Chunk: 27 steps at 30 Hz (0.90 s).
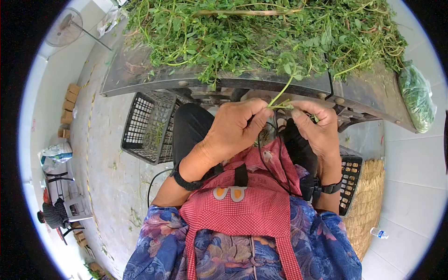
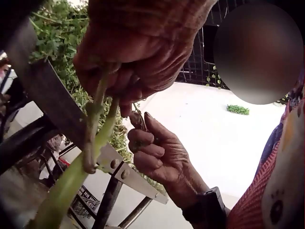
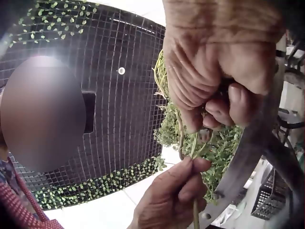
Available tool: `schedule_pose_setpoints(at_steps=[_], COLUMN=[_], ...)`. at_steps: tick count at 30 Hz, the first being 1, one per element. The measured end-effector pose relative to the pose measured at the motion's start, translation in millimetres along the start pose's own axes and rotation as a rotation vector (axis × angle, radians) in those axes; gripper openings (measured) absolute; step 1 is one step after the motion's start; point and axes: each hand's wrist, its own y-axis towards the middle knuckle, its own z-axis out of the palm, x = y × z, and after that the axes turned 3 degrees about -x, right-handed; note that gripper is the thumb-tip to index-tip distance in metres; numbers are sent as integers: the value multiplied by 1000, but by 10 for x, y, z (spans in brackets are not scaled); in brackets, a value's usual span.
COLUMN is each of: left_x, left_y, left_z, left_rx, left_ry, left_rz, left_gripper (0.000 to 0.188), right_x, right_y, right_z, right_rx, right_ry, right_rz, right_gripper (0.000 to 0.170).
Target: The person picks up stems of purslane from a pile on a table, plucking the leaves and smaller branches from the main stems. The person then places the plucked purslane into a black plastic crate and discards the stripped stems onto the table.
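Observation:
My left hand point(image 1: 235, 125) pinches a green leafy stem point(image 1: 281, 92) between thumb and forefinger, just off the table's front edge. The stem slants up and right to a leafy tip point(image 1: 290, 66). Facing it, my right hand point(image 1: 319, 125) has its thumb and fingers curled round small side shoots point(image 1: 285, 106) of the stem. In the left wrist view a thick pale stem point(image 2: 71, 176) hangs below the left hand point(image 2: 138, 52). Thin stalks point(image 3: 193, 145) span the narrow gap between both hands in the right wrist view. A large heap of leafy greens point(image 1: 252, 37) covers the table.
The dark table point(image 1: 135, 77) runs across in front of my knees. Black plastic crates stand on the floor at left point(image 1: 140, 126) and right point(image 1: 350, 179), the right one beside a straw-coloured woven block point(image 1: 371, 200). A bag of greens point(image 1: 415, 98) sits at the table's right end.

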Motion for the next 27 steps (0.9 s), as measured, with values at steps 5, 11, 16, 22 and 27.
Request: schedule_pose_setpoints(at_steps=[5,11,16,22,27], left_x=[-14,-26,-65,-30,15], left_y=[16,5,76,-11,-22], left_z=[40,91,92,-30,-26], left_rx=[-90,-42,-102,-82,-55], left_ry=[29,130,159,90,-112], left_rz=[93,148,204,148,-11], left_gripper=[14,9,11,12,19], right_x=[38,-23,-189,-196,209], right_y=[15,59,154,348,15], right_z=[47,195,264,-276,-19], right_rx=[-3,-193,-324,-467,-220], right_ry=[-28,-431,148,451,375], right_rz=[-60,-347,8,-3,-106], right_gripper=[16,12,11,12,12])
